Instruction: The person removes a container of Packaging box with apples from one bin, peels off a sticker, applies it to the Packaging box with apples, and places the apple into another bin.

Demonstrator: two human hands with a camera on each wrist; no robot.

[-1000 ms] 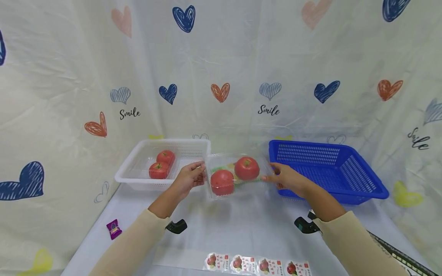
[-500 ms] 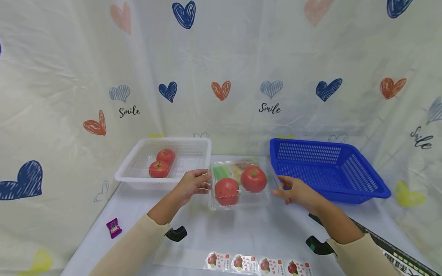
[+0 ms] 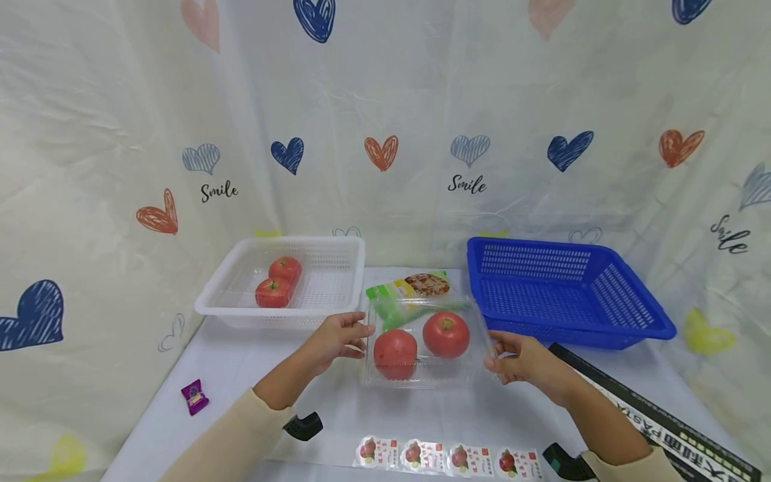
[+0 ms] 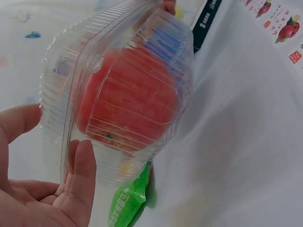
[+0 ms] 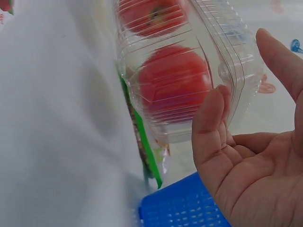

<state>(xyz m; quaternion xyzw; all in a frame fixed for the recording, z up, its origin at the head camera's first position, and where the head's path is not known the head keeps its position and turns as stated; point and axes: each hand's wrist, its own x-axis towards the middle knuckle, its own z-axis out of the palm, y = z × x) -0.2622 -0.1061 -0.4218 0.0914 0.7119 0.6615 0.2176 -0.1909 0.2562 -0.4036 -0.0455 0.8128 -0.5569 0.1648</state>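
Observation:
A clear plastic clamshell box (image 3: pixel 434 375) holding two tomatoes (image 3: pixel 395 354) is held up above the white table between both hands. My left hand (image 3: pixel 338 343) grips its left end, thumb on one side of the rim and fingers on the other in the left wrist view. At the opposite end, my right hand (image 3: pixel 523 359) pinches the rim; its fingertips (image 5: pixel 211 109) press the plastic in the right wrist view. Behind the box lies a green and yellow snack bag (image 3: pixel 391 298), partly seen through the plastic.
A white basket (image 3: pixel 334 281) with another tomato box (image 3: pixel 274 293) stands back left; a blue basket (image 3: pixel 536 294) stands back right. Several tomato stickers (image 3: pixel 421 457) lie at the front. A long black box (image 3: pixel 662 428) lies right, a small purple packet (image 3: pixel 195 396) left.
Both hands have brought the box lower and nearer to me. The snack bag behind it shows more fully. The right arm has shifted down and right, uncovering more of the black box.

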